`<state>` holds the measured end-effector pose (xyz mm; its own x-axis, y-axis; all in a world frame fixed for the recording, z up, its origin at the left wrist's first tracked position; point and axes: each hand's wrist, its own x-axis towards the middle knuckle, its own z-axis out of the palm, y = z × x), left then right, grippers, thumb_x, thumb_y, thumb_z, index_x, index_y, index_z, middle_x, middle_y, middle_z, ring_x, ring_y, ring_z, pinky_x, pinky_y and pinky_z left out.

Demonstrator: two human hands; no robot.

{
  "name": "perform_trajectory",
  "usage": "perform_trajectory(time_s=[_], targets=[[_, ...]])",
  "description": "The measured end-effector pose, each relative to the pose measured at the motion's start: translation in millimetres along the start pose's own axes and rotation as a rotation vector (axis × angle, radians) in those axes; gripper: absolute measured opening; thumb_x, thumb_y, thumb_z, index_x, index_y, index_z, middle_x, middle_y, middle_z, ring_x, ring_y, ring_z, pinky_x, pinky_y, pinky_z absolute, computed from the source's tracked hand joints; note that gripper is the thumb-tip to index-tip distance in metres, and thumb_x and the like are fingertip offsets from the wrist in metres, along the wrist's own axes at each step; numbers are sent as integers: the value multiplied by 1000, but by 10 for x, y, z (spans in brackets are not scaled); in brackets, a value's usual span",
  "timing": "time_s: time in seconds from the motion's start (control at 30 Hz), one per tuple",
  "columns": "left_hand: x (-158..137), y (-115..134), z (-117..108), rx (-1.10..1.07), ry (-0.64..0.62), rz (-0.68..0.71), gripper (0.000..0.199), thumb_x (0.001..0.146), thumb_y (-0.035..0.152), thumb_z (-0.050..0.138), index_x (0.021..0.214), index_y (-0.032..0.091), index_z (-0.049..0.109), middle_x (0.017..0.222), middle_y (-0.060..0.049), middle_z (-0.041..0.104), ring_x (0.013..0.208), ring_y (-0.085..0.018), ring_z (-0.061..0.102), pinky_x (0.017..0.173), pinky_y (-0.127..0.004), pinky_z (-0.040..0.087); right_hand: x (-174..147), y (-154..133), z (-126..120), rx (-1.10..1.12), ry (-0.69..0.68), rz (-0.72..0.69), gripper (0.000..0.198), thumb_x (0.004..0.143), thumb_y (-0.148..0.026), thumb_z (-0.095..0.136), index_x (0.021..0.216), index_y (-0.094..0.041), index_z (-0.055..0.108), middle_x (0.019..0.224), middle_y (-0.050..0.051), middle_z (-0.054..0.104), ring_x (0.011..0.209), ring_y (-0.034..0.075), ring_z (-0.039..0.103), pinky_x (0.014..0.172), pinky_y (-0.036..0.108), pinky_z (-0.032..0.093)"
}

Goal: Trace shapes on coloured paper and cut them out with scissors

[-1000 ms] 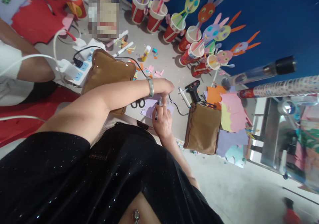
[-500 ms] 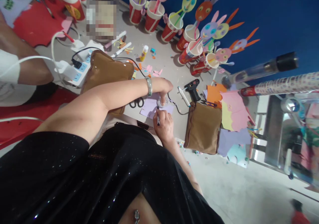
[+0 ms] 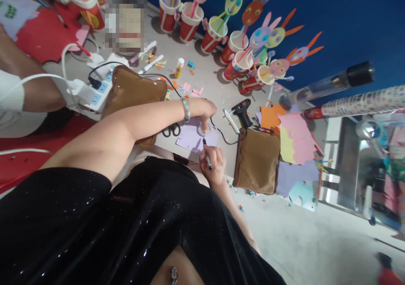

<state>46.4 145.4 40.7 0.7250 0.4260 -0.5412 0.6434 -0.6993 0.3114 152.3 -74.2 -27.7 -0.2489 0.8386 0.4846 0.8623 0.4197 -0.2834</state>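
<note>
a sheet of lilac paper (image 3: 187, 140) lies near the close edge of a grey table (image 3: 223, 96). just left of the paper are black-handled scissors (image 3: 175, 129), and past them a brown cushion (image 3: 136, 86); well to the paper's right sits a second brown cushion (image 3: 257, 162). beyond the paper, to its right, lies a black glue gun (image 3: 243, 111); farther off, a yellow glue stick (image 3: 179, 68) stands. farthest from the paper, red cups (image 3: 209, 43) with paper rabbit faces (image 3: 233, 3) line up before a blue wall (image 3: 343, 21).

the right forearm (image 3: 238, 217) reaches up from below the paper; the left forearm (image 3: 155, 117) crosses from its left, wrist bent down over its far side.

the right hand (image 3: 215, 161) is closed around a dark marker (image 3: 209, 162), tip toward the paper; contact i cannot tell. the left hand (image 3: 205, 109) presses a fingertip on a clear round piece (image 3: 199, 129) on the paper; how far its other fingers are open i cannot tell.
</note>
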Motion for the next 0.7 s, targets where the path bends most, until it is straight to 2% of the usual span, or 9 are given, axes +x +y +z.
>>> perform_trajectory(time_s=[0.1,0.17,0.27,0.4,0.5,0.6,0.7], targets=[[26,-13,14,-31,-1,3,68,56,49,94,111,12,81,111,-18,77,100,-34,68,82,-36,45,-99,40,-38,37,93,-29,42,93,-7,54,132,-21,57,96,9,72,83,21,67,71,34,54],[40,-27,26,-48,-3,12,70,56,50,94,112,10,81,109,-19,77,100,-36,68,82,-38,46,-154,62,-40,37,119,-7,49,94,-6,51,140,-21,54,96,9,73,78,20,67,69,34,54],[33,-45,43,-74,12,19,68,59,52,92,111,10,81,107,-19,77,100,-36,67,83,-39,46,-189,84,-5,33,91,76,44,96,-8,47,138,-20,56,92,8,74,72,18,66,68,34,54],[-9,-68,71,-28,36,53,60,68,53,86,110,10,80,101,-17,77,92,-30,66,77,-36,43,-123,123,82,29,25,249,30,99,-24,54,128,-20,61,100,11,75,86,23,69,77,38,57],[-25,-101,112,-11,62,64,51,73,50,83,109,13,80,96,-13,76,87,-26,64,74,-34,41,-17,188,150,54,-20,338,37,98,-35,58,131,-20,57,106,12,73,94,25,69,81,41,58],[-30,-146,180,-18,109,97,48,74,46,82,108,13,80,95,-12,75,86,-25,63,73,-33,40,102,278,209,57,-39,365,46,95,-40,60,137,-21,53,118,15,71,101,27,69,83,43,59],[-70,-164,253,-28,178,121,48,75,45,81,109,11,79,96,-13,74,85,-24,64,72,-33,40,214,365,262,51,-75,370,53,93,-44,62,140,-21,51,121,16,69,100,29,68,83,45,59]])
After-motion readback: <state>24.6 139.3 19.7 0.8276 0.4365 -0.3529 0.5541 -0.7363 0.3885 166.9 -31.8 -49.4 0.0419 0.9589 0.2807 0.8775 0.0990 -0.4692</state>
